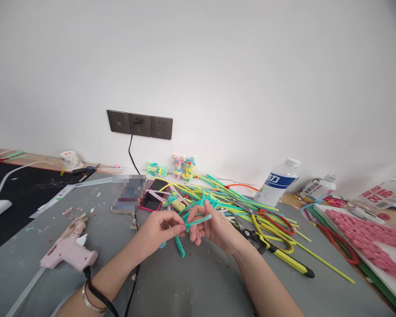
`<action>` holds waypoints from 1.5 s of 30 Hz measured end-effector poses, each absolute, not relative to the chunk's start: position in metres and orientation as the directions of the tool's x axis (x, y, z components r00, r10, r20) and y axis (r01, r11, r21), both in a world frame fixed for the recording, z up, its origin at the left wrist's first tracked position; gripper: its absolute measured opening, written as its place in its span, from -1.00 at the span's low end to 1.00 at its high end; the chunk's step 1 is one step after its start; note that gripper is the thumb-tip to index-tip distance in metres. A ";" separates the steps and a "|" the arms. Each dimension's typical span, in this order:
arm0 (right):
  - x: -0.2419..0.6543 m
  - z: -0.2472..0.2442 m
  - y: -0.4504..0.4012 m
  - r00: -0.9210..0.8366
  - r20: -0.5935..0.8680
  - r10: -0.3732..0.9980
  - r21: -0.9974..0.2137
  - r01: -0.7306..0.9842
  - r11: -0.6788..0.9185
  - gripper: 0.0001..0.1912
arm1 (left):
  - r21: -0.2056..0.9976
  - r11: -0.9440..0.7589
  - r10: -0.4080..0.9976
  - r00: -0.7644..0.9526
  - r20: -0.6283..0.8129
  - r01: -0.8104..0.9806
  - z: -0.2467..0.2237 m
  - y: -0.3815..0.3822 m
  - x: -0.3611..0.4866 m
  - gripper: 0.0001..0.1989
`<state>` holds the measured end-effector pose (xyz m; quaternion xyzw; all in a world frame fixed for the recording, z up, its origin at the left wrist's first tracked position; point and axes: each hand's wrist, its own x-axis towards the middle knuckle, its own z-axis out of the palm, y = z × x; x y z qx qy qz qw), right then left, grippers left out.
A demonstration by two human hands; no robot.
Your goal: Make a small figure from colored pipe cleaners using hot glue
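My left hand (165,231) is closed, its thumb and forefinger pinching a teal pipe cleaner (198,221). The strand's free end points right, across the curled fingers of my right hand (218,226). That hand is also closed around the teal work, its thumb raised, though the exact grip is partly hidden. Behind the thumb shows a cluster of teal loops (206,199); whether it joins the held strand I cannot tell. A short teal stem (180,247) sticks out below the hands. Farther back lie many loose yellow and teal pipe cleaners (297,240).
Yellow-handled pliers (284,259) and red-handled scissors (277,220) lie right. A pink glue gun (71,248) rests left, its cord near my left forearm. Behind are phones (128,193), small pipe-cleaner figures (183,167) and a white bottle (277,182). A pink braided piece (366,237) sits far right.
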<state>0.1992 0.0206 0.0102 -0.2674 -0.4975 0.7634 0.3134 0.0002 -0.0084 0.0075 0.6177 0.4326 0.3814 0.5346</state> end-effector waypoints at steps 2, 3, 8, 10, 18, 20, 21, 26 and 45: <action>0.195 0.009 0.021 -0.603 -0.026 0.797 -0.905 -0.324 -0.275 -0.29 | 0.997 -0.032 0.963 0.270 0.013 0.066 0.009 -0.008 0.000 -0.78; 0.192 0.009 0.020 -0.583 0.011 0.813 -0.902 -0.357 -0.244 -0.28 | 0.998 -0.031 0.969 0.245 0.018 0.049 0.010 -0.008 0.000 -0.78; 0.183 0.010 0.014 -0.515 0.117 0.849 -0.963 -0.269 -0.031 -0.59 | 1.000 -0.022 0.971 0.238 0.024 -0.011 0.015 -0.010 0.003 -0.79; 0.181 0.011 0.012 -0.475 0.111 0.873 -0.973 -0.230 -0.001 -0.70 | 1.000 -0.008 0.969 0.247 0.012 -0.020 0.015 -0.011 0.004 -0.80; 0.189 0.015 0.013 -0.540 0.074 0.838 -0.994 -0.112 0.016 -0.70 | 0.998 0.065 0.939 0.341 -0.055 -0.019 0.016 -0.012 0.002 -0.67; 0.191 0.018 0.011 -0.622 0.067 0.780 -0.991 -0.129 -0.019 -0.71 | 0.992 0.123 0.903 0.417 -0.101 -0.027 0.016 -0.013 0.002 -0.61; 0.192 0.019 0.010 -0.655 0.065 0.753 -0.987 -0.151 -0.046 -0.72 | 0.985 0.169 0.880 0.457 -0.131 -0.044 0.016 -0.014 0.002 -0.61; 0.193 0.021 0.008 -0.717 0.069 0.693 -0.983 -0.169 -0.078 -0.74 | 0.919 0.372 0.790 0.564 -0.238 -0.133 0.015 -0.016 0.002 -0.63; 0.190 0.017 0.006 -0.667 0.047 0.744 -0.967 -0.216 -0.132 -0.76 | 0.914 0.361 0.804 0.559 -0.205 -0.184 0.020 -0.016 0.004 -0.61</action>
